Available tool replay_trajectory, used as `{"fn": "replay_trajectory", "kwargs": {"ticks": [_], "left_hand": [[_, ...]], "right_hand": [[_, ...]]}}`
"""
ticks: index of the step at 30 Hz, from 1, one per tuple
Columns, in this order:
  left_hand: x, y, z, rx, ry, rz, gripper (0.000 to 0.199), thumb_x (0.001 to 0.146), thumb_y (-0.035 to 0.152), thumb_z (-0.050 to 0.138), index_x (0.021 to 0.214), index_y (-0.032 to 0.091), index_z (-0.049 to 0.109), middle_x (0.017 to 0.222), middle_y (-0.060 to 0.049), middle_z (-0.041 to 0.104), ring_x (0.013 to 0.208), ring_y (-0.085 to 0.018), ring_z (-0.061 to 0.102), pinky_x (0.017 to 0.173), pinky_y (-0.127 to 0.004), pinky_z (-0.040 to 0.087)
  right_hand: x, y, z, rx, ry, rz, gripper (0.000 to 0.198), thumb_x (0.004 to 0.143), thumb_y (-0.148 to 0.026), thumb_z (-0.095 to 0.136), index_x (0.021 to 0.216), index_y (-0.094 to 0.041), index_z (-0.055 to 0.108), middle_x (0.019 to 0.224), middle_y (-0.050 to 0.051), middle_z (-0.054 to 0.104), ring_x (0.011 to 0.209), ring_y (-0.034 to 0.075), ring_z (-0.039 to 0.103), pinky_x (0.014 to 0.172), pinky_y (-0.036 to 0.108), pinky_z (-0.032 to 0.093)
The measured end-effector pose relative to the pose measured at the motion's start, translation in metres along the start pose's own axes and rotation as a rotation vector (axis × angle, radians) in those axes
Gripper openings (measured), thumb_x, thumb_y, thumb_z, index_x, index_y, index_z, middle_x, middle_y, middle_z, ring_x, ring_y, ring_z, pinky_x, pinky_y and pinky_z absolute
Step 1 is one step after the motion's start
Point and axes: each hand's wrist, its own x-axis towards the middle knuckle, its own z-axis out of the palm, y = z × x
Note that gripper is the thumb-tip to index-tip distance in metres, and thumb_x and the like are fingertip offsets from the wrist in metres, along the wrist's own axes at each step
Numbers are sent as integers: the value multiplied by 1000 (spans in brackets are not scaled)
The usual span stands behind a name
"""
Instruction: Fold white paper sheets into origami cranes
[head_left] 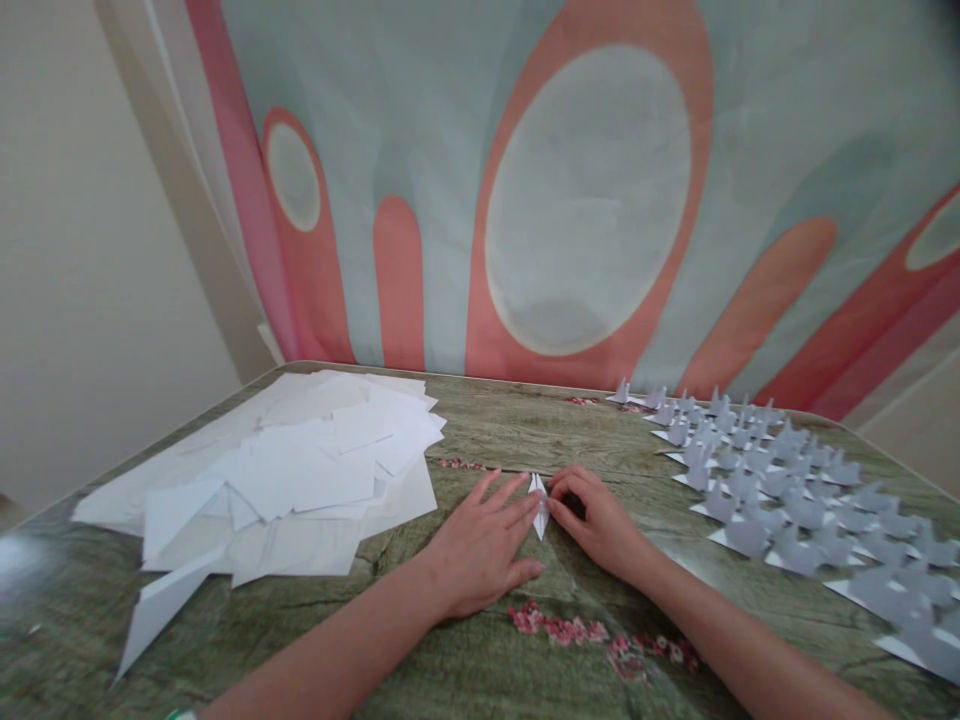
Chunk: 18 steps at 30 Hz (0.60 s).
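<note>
Apparently part-folded, a white paper piece [541, 528] lies mid-tabletop [510, 425], partly under the left hand [480, 540], fingers extended; the right hand [602, 527] curls alongside, grip unclear. Seemingly finished paper figures [750, 535] line the right edge; loose sheets [300, 470], mostly unfolded, overlap toward the left.

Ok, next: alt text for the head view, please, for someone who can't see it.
A person's left hand lies spread with fingers over a small folded white paper, the right hand at its other edge, on a wood-patterned table. Left lies a heap of white sheets; right stand many folded paper figures.
</note>
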Motion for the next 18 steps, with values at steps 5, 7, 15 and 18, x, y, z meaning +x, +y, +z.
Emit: {"fn": "replay_trajectory", "kwargs": {"ticks": [5, 7, 15, 18], "left_hand": [[3, -1, -1, -18, -15, 6, 56, 87, 52, 36, 128, 14, 40, 136, -8, 42, 132, -22, 22, 109, -39, 9], [4, -2, -1, -26, -24, 7, 57, 86, 52, 37, 128, 13, 40, 136, -9, 42, 132, -22, 22, 109, -38, 9], [6, -7, -3, -82, -54, 36, 59, 86, 53, 37, 129, 14, 39, 137, -10, 40, 130, -22, 27, 108, -35, 13], [6, -8, -2, -94, -40, 29, 56, 86, 52, 38, 127, 14, 41, 135, -9, 42, 129, -22, 30, 107, -35, 14]], "right_hand": [[-11, -6, -3, -131, -29, -83, 23, 81, -10, 46, 97, -20, 59, 100, 8, 60, 95, 20, 54, 84, 36, 44], [-15, -9, -3, -254, -58, -132, 32, 79, -6, 44, 103, -20, 60, 105, 8, 60, 99, 21, 53, 87, 37, 43], [-18, -19, -5, -596, -138, -234, 34, 79, -9, 54, 112, -14, 59, 109, 10, 62, 99, 22, 54, 89, 37, 41], [-18, -22, -5, -640, -152, -246, 34, 79, -10, 55, 113, -11, 58, 111, 11, 62, 99, 22, 55, 90, 36, 41]]}}
